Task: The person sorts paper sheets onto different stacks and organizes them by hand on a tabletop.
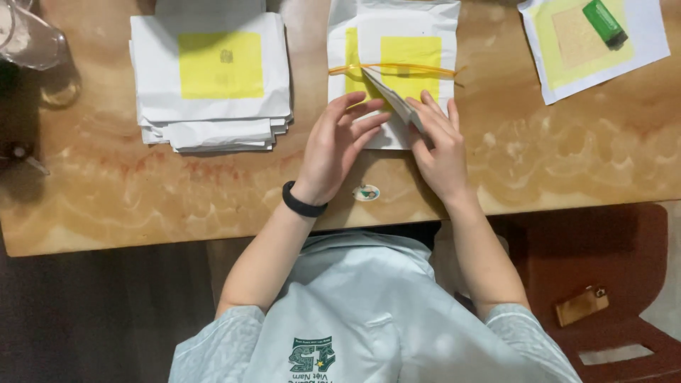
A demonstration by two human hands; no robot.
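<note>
At upper centre, a folded white sheet (397, 99) is pinched by the right hand (440, 145); the banded bundle (394, 42) is steadied with the left hand (337, 145), fingers spread flat. The sheet is best drawn out slowly, so the orange band (390, 68) is spared.

A rubber-banded bundle of white-and-yellow sheets (394, 64) lies flat, one corner lifted.

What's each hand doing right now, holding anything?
Left hand: open, fingers resting on the banded paper bundle.
Right hand: fingers pinching a folded sheet.
</note>
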